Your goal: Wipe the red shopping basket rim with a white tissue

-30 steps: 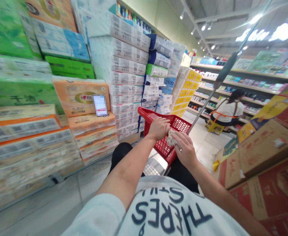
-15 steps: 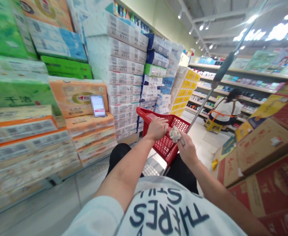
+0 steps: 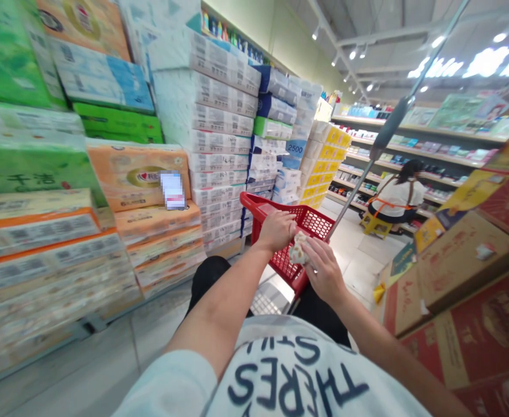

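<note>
In my right hand [image 3: 325, 272] is a small crumpled white wad with coloured flecks [image 3: 297, 250], like tissue or cloth; its exact kind is unclear. The fingers bend over its right side. Just left of it, my left hand [image 3: 276, 230] is closed, back upward and fingers curled, close to the wad. Whatever lies under those fingers is hidden. Both hands are above a red plastic shopping basket [image 3: 317, 223] with a lattice wall, standing between my knees. A grey metal pole with a dark grip [image 3: 387, 136] slants up right from beside the basket.
Stacked tissue packs [image 3: 224, 119] rise to the left, with a blurred phone-like screen [image 3: 173, 190] before an orange pack. Cardboard cartons [image 3: 467, 260] stand close on the right. Beyond, a person [image 3: 396, 191] sits on a yellow stool [image 3: 375, 225] by stocked shelves.
My right hand has shifted slightly left and down with the crumpled wad, its fingers now lying more over it. My left hand stays nearly in place. The view has shifted slightly.
</note>
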`<state>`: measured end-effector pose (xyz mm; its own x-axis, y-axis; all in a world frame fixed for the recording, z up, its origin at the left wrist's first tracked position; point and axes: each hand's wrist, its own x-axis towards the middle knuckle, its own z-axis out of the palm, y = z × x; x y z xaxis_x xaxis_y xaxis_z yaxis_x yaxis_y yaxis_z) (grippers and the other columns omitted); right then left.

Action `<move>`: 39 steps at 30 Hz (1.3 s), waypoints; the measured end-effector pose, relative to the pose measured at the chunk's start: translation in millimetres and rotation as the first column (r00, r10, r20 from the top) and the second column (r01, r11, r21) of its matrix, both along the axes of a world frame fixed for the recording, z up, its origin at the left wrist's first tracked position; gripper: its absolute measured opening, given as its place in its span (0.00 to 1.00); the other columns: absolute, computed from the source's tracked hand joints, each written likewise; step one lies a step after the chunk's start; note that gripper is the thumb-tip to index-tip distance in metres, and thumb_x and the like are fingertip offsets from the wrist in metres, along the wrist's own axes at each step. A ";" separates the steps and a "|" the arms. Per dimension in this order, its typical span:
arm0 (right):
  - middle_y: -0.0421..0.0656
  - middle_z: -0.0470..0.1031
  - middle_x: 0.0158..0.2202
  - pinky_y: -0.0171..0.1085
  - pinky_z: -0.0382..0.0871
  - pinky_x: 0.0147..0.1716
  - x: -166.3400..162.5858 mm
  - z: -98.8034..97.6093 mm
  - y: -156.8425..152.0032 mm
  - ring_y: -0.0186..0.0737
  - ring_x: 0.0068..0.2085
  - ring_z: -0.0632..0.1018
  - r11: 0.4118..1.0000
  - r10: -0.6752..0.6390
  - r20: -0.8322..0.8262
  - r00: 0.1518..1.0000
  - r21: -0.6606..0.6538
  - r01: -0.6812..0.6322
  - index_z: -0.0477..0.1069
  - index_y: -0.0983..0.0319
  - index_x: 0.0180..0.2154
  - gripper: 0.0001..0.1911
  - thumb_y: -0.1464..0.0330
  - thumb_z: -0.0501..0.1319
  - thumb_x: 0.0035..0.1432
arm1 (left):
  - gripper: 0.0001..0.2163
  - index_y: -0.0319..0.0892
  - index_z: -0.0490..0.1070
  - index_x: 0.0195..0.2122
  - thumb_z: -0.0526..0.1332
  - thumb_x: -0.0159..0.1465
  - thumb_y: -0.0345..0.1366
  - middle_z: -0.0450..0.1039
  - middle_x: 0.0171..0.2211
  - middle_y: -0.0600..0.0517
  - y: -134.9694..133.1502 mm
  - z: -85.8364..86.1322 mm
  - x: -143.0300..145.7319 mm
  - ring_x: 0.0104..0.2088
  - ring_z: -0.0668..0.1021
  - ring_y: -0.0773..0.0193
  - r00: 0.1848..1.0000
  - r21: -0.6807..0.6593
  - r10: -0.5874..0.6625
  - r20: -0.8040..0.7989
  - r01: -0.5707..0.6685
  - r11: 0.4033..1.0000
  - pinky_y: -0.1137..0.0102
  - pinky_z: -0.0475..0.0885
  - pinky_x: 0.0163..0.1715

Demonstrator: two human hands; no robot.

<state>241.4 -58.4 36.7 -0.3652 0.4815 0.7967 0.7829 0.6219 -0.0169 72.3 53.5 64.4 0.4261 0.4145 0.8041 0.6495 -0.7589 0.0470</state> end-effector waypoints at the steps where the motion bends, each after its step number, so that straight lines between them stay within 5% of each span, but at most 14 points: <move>1: 0.48 0.67 0.59 0.53 0.63 0.58 1.1 -1.0 0.5 0.49 0.60 0.66 1.000 -0.007 -0.043 0.999 -0.005 0.006 0.61 0.57 0.61 0.26 0.73 0.54 0.61 | 0.15 0.41 0.78 0.39 0.50 0.66 0.32 0.78 0.46 0.48 -0.1 0.2 -0.2 0.50 0.76 0.58 1.000 0.001 -0.001 -0.003 0.001 1.000 0.57 0.67 0.53; 5: 0.51 0.70 0.55 0.50 0.70 0.52 5.2 -2.7 4.7 0.48 0.54 0.72 0.994 -0.109 -0.236 0.966 -0.011 0.110 0.57 0.60 0.62 0.26 0.69 0.52 0.64 | 0.15 0.41 0.78 0.38 0.51 0.66 0.32 0.78 0.46 0.48 -0.5 0.9 -0.3 0.50 0.76 0.58 1.000 0.005 0.003 -0.005 -0.003 1.000 0.57 0.68 0.52; 10: 0.47 0.65 0.61 0.56 0.58 0.60 0.8 -7.4 -1.2 0.50 0.62 0.64 0.996 -0.059 0.097 0.994 0.068 0.053 0.57 0.55 0.63 0.30 0.74 0.55 0.60 | 0.15 0.41 0.78 0.39 0.50 0.67 0.32 0.77 0.47 0.50 -0.7 1.0 0.1 0.50 0.76 0.58 1.000 0.002 0.010 -0.003 -0.010 1.000 0.58 0.67 0.53; 16: 0.51 0.65 0.60 0.55 0.62 0.58 1.6 -10.4 -0.1 0.49 0.60 0.66 0.993 -0.093 -0.043 0.995 0.062 0.096 0.53 0.58 0.65 0.30 0.73 0.53 0.62 | 0.14 0.41 0.78 0.39 0.51 0.66 0.32 0.77 0.47 0.49 -1.7 1.6 0.3 0.50 0.75 0.58 1.000 -0.003 0.016 -0.008 -0.016 1.000 0.58 0.66 0.54; 22: 0.49 0.64 0.61 0.57 0.58 0.60 1.0 -9.7 -0.3 0.51 0.62 0.63 0.992 -0.106 0.085 0.991 0.079 0.100 0.59 0.57 0.61 0.29 0.76 0.54 0.59 | 0.14 0.42 0.78 0.38 0.52 0.66 0.32 0.77 0.47 0.50 -1.1 0.9 -0.6 0.50 0.75 0.58 1.000 -0.002 0.002 0.004 -0.002 1.000 0.57 0.66 0.54; 27: 0.50 0.67 0.57 0.54 0.64 0.57 2.9 -3.7 1.5 0.48 0.58 0.67 0.993 -0.100 -0.141 0.985 0.041 0.107 0.58 0.59 0.62 0.28 0.74 0.53 0.60 | 0.14 0.41 0.78 0.38 0.52 0.66 0.32 0.77 0.47 0.49 0.1 0.6 -0.4 0.49 0.76 0.58 1.000 -0.002 -0.001 0.007 0.001 1.000 0.58 0.66 0.54; 32: 0.48 0.64 0.60 0.56 0.60 0.59 3.8 -7.2 -2.4 0.50 0.62 0.64 1.000 -0.013 0.012 1.000 0.016 0.012 0.60 0.56 0.61 0.29 0.75 0.54 0.58 | 0.14 0.41 0.78 0.37 0.52 0.66 0.32 0.78 0.46 0.50 -0.1 1.2 -0.4 0.49 0.76 0.58 1.000 0.013 -0.006 0.009 0.005 1.000 0.57 0.66 0.54; 37: 0.50 0.69 0.56 0.55 0.65 0.56 12.3 -2.8 3.5 0.49 0.57 0.69 0.993 -0.114 -0.253 0.961 -0.022 0.112 0.61 0.59 0.60 0.26 0.72 0.54 0.60 | 0.14 0.41 0.78 0.38 0.51 0.66 0.32 0.77 0.47 0.50 -0.2 1.0 -1.5 0.50 0.75 0.58 1.000 -0.006 -0.012 0.003 0.012 1.000 0.57 0.66 0.54; 39: 0.50 0.69 0.55 0.55 0.65 0.56 11.2 -0.4 2.7 0.49 0.56 0.70 0.994 -0.108 -0.218 0.970 -0.015 0.107 0.63 0.59 0.59 0.25 0.73 0.54 0.59 | 0.14 0.41 0.78 0.39 0.51 0.66 0.32 0.77 0.47 0.49 -0.2 0.9 -1.7 0.50 0.75 0.58 1.000 -0.021 -0.008 0.005 0.008 1.000 0.57 0.65 0.54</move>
<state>252.6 -55.8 36.3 -0.1290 0.5112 0.8497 0.8224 0.5339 -0.1964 70.5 53.3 65.3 0.4259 0.4277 0.7972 0.6430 -0.7630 0.0658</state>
